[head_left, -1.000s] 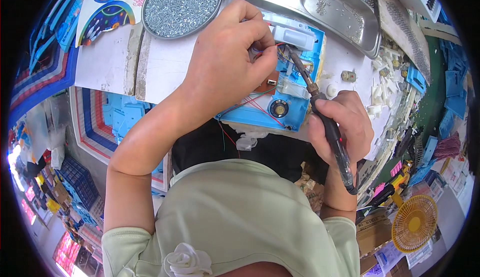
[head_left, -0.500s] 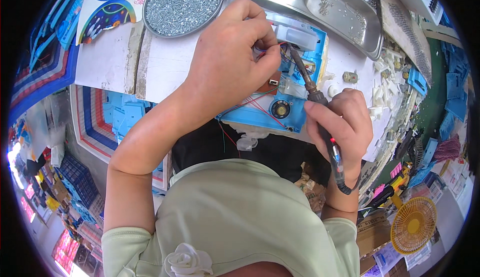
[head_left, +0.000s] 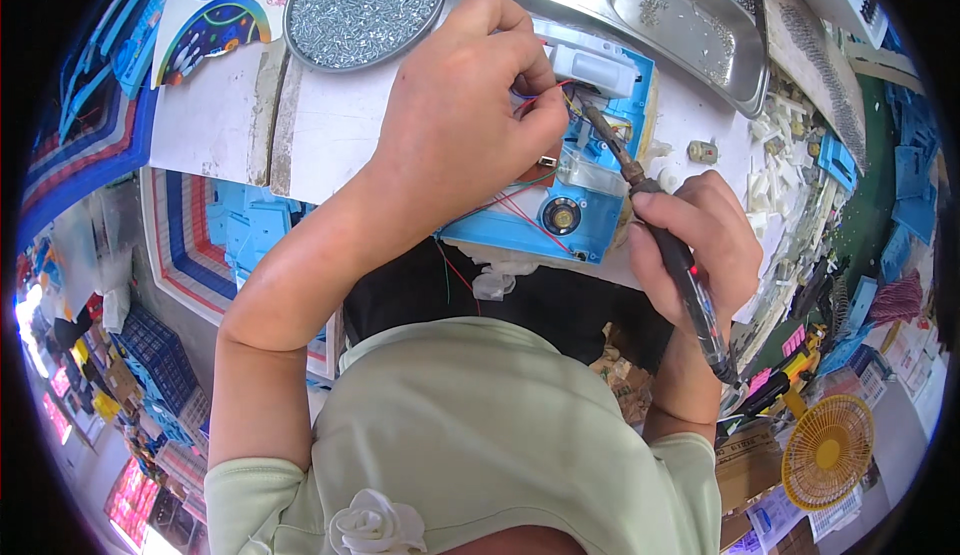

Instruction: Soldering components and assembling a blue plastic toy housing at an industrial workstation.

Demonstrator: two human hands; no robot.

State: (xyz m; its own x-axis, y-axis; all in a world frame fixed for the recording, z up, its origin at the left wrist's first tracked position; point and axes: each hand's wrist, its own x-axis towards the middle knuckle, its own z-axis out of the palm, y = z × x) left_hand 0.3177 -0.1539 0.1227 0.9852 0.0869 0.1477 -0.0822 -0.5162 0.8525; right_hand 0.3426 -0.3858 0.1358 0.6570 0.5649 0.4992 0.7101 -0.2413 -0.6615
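Head view: left hand (head_left: pixel 455 125) pinched narrow on thin red and green wires (head_left: pixel 530 100) over the blue plastic housing (head_left: pixel 590 170), which lies at the near edge of the white tabletop (head_left: pixel 340 130). Right hand (head_left: pixel 695 245) wrapped around a soldering iron (head_left: pixel 650 215), held like a pen, tip angled far-left into the housing right by the left fingertips. To solder well: keep the wires pinned steady, touch only the joint, keep the tip off fingers and plastic. Tight room: round tray of screws (head_left: pixel 365 0) far left, steel compartment tray (head_left: pixel 650 5) far right, white plastic parts (head_left: pixel 790 175) piled right. Near edge drops to the lap; open space mostly left of the housing.
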